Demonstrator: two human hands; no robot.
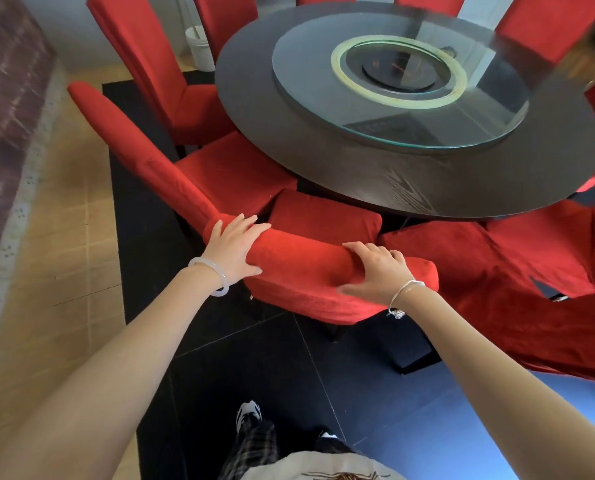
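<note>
Several red-covered chairs ring the round dark table [358, 181]; at the left, a neighbouring chair [143, 147] slants close beside the nearest chair [306, 261], whose seat is tucked under the table's edge; the left hand [233, 244], a white bangle [216, 275] at its wrist, wraps over the left end of that chair's top rail, fingers over the far side, thumb on the near side; the right hand [379, 271] clasps the same rail further right, fingers curled over the top, thumb spread below; another red chair [496, 271] stands just beside it on the right.
</note>
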